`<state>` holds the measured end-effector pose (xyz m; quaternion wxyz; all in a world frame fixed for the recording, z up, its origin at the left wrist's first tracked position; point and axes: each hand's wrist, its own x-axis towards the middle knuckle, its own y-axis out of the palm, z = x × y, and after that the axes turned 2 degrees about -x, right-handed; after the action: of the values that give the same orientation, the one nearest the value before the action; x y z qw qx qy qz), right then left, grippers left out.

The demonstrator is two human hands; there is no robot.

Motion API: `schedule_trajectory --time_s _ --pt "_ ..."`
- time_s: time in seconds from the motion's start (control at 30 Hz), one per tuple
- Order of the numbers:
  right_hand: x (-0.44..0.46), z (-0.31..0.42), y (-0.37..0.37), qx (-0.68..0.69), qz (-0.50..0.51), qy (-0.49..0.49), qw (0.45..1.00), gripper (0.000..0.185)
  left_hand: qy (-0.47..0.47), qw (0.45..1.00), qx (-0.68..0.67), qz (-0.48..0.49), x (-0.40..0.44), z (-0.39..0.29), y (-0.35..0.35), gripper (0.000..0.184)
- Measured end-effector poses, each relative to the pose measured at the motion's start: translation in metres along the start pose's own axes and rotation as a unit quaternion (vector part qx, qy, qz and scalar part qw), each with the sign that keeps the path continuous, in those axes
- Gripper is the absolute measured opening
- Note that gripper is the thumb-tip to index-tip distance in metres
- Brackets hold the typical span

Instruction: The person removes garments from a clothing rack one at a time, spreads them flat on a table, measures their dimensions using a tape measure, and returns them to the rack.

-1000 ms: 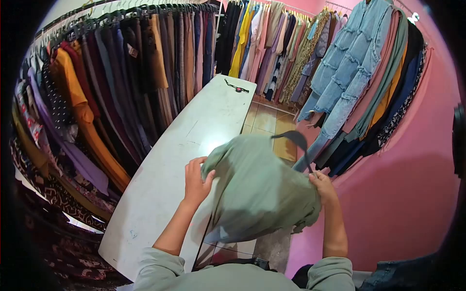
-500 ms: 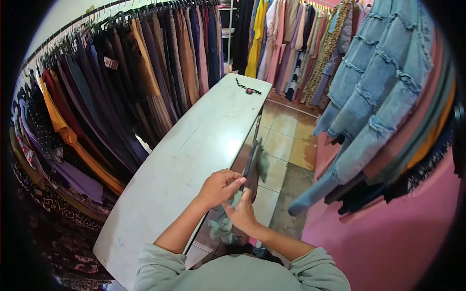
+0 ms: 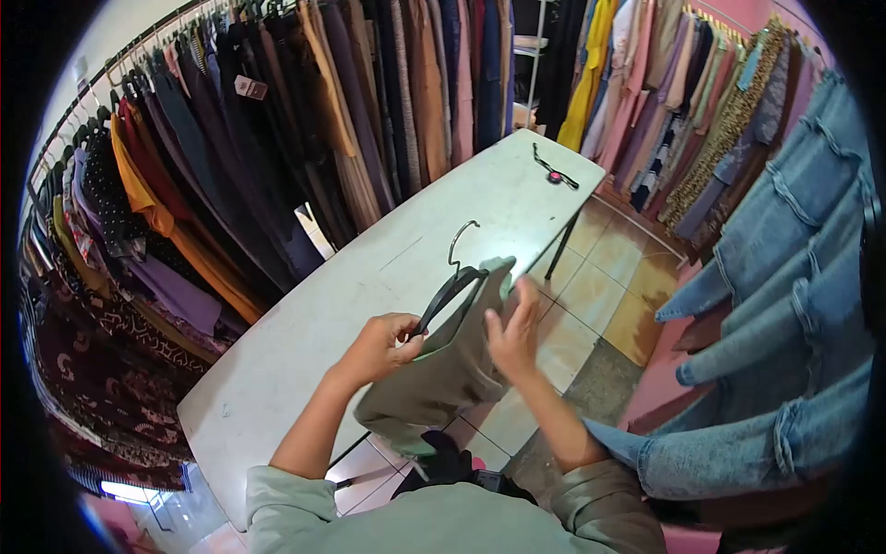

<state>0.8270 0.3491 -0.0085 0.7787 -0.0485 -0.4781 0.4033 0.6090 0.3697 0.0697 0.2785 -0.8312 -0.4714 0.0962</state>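
Observation:
My left hand (image 3: 380, 349) pinches one end of a black clothes hanger (image 3: 443, 303) with a metal hook, held over the table's front edge. From the hanger droops a grey-green garment (image 3: 438, 374), its lighter green inner side showing along the top. My right hand (image 3: 515, 337) is at the garment's far side, thumb and fingers apart and slightly blurred. Whether its fingertips touch the cloth I cannot tell.
A white table (image 3: 305, 369) stretches away in front of me, with a small black strap-like item (image 3: 556, 177) at its far end. Racks of hanging clothes (image 3: 268, 138) line the left and back. Ruffled denim garments (image 3: 766, 323) hang close on my right.
The hanger and garment have come up and turned, so the hook now shows above the table. My right hand has moved away from the left and opened. The view has swung left.

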Motion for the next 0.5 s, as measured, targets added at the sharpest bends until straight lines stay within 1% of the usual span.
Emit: schedule_trajectory --time_s 0.03,0.07,0.1,0.17,0.2,0.23,0.27,0.3,0.37,0.4,0.43,0.5 --pt "0.020 -0.008 -0.003 -0.069 0.023 -0.020 0.997 0.067 0.030 1.000 0.003 0.009 0.003 0.001 -0.008 0.014" --pt "0.039 -0.008 -0.005 -0.075 0.018 -0.041 0.996 0.051 0.040 0.999 0.007 0.021 0.005 0.003 -0.016 0.015" --pt "0.052 -0.022 -0.003 -0.069 0.022 -0.046 0.996 0.051 0.036 0.999 0.008 0.014 0.009 0.004 -0.024 0.015" --pt "0.074 -0.050 0.008 -0.056 0.183 -0.140 0.971 0.027 0.099 0.992 0.073 0.030 0.017 0.007 -0.040 0.021" --pt "0.084 -0.047 0.013 0.008 0.136 -0.147 0.980 0.016 0.097 0.992 0.075 0.022 0.020 0.015 -0.045 0.021" --pt "0.093 -0.046 0.017 0.011 0.137 -0.155 0.978 0.016 0.104 0.991 0.080 -0.027 0.023 0.025 -0.048 0.023" --pt "0.102 -0.047 0.019 -0.006 0.118 -0.191 0.974 0.018 0.112 0.987 0.084 -0.076 0.024 0.033 -0.050 0.025" --pt "0.113 -0.049 0.020 -0.024 0.099 -0.228 0.968 0.021 0.112 0.986 0.083 -0.087 0.022 0.037 -0.052 0.025" --pt "0.136 -0.050 0.022 -0.031 0.089 -0.247 0.964 0.022 0.029 0.977 0.058 -0.204 0.010 0.045 -0.048 0.025" --pt "0.147 -0.054 0.023 -0.039 0.095 -0.247 0.964 0.022 0.012 0.970 0.089 -0.226 0.006 0.066 -0.043 0.020" --pt "0.157 -0.059 0.026 -0.048 0.099 -0.246 0.963 0.022 0.011 0.969 0.088 -0.231 0.004 0.076 -0.040 0.020" --pt "0.169 -0.068 0.032 -0.050 0.121 -0.246 0.961 0.023 -0.133 0.975 0.054 -0.173 0.003 0.091 -0.035 0.020"
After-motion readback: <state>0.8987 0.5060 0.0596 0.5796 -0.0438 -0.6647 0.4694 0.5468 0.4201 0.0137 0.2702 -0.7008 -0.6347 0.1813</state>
